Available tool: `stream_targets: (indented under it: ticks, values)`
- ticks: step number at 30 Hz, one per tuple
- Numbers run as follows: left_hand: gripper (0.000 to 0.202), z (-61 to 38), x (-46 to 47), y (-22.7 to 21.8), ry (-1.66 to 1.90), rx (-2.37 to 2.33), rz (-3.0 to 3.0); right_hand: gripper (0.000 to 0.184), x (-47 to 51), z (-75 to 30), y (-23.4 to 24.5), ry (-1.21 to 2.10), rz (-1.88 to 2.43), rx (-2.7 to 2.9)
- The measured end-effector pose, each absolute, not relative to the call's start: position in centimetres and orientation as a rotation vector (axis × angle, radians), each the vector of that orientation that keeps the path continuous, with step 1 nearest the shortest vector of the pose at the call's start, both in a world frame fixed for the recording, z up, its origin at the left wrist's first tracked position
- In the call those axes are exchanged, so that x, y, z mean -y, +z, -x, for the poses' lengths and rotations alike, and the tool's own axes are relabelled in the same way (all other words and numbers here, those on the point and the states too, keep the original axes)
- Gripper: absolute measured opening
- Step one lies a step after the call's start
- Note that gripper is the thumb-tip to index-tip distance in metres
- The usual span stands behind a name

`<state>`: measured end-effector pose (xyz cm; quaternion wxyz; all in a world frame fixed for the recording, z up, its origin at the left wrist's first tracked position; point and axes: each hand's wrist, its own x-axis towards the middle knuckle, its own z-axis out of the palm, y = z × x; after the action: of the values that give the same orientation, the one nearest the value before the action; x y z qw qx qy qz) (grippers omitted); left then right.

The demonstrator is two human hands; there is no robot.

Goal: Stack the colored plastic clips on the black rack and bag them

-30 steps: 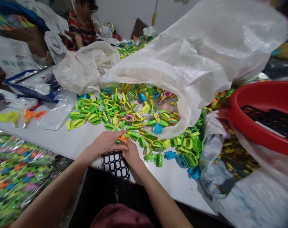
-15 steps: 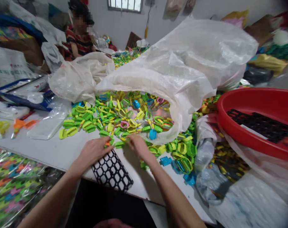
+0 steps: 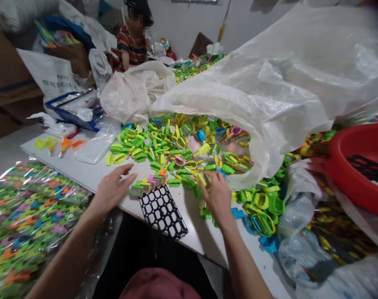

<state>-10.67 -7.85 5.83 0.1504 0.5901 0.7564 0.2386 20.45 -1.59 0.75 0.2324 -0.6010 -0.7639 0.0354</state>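
Fingers of the right hand now pinch a yellow plastic piece at the edge of the green heap; the left hand has opened and drawn back, empty, beside a short row of pieces by a black plastic grid.

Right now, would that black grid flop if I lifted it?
Probably not: the black grid lies flat and straight-edged, so it seems stiff. It's mostly holes, so likely light. Pushed, it would probably slide, not roll.

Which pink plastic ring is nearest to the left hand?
The front pink ring is closer to the left hand; the other pink ring lies farther back in the pile.
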Motion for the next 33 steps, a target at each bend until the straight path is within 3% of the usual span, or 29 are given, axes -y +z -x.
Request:
stream_targets:
  ticks: [8,15,21,28,33]
  values:
    - [0.053,7.1,7.0,2.7,0.661,-1.866,-1.908,0.022,9.3,-15.9,-2.8,0.458,1.643,2.24]
    - [0.051,8.3,6.9,2.4,0.681,-1.795,-1.939,0.021,3.5,-14.8,0.4,0.67,1.359,2.195]
    - [0.054,7.5,5.9,3.3,0.486,-1.806,-2.063,0.008,-0.9,-11.1,-1.2,1.211,1.123,2.237]
    - [0.052,7.1,5.7,4.0,0.425,-1.775,-1.971,0.011,1.2,-12.3,-2.2,0.98,1.133,2.377]
    - [0.05,7.9,6.1,4.2,0.413,-1.701,-1.97,0.016,-1.1,-14.1,-0.3,0.896,1.086,2.596]
